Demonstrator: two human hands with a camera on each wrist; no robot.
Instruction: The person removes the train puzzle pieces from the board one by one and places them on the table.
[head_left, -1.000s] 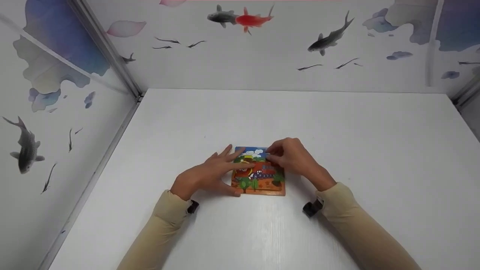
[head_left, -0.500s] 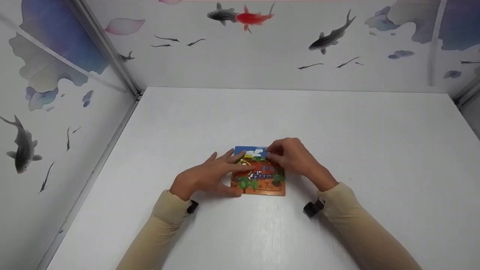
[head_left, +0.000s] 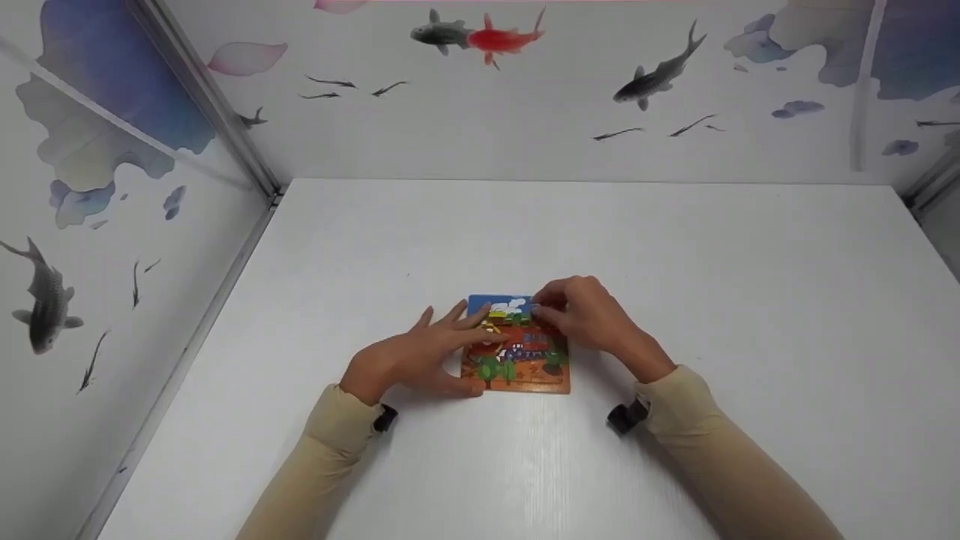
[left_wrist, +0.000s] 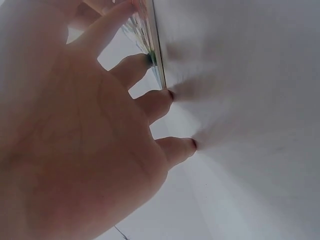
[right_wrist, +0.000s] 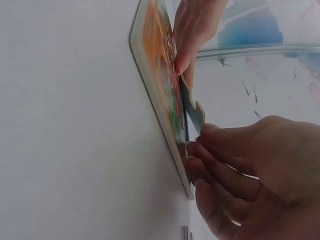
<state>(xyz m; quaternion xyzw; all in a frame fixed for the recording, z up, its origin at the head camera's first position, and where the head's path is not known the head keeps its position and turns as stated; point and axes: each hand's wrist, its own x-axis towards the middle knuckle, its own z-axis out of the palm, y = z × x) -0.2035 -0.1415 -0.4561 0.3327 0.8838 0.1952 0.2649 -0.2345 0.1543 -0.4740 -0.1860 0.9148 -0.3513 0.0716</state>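
A small picture puzzle (head_left: 525, 382) with blue sky, green trees and an orange border lies flat on the white table. My left hand (head_left: 420, 352) rests at its left side with fingers spread, some fingertips on the picture and the thumb at the near edge. In the left wrist view, the outer fingertips (left_wrist: 189, 145) touch the table beside the puzzle. My right hand (head_left: 592, 315) pinches a puzzle piece (right_wrist: 194, 110) between thumb and fingers at the upper right. That piece tilts up from the board, its notched edge showing in the right wrist view.
The white table (head_left: 720, 300) meets a back wall (head_left: 525, 135) painted with fish. Another painted wall (head_left: 202, 255) stands on the left, with a metal strip along the corner. A black wrist camera (head_left: 626, 416) sits at the right cuff.
The upper part of the picture looks different: the piece in my right hand has shifted slightly in tilt, and less green shows below the clouds. Both hands stay almost in place.
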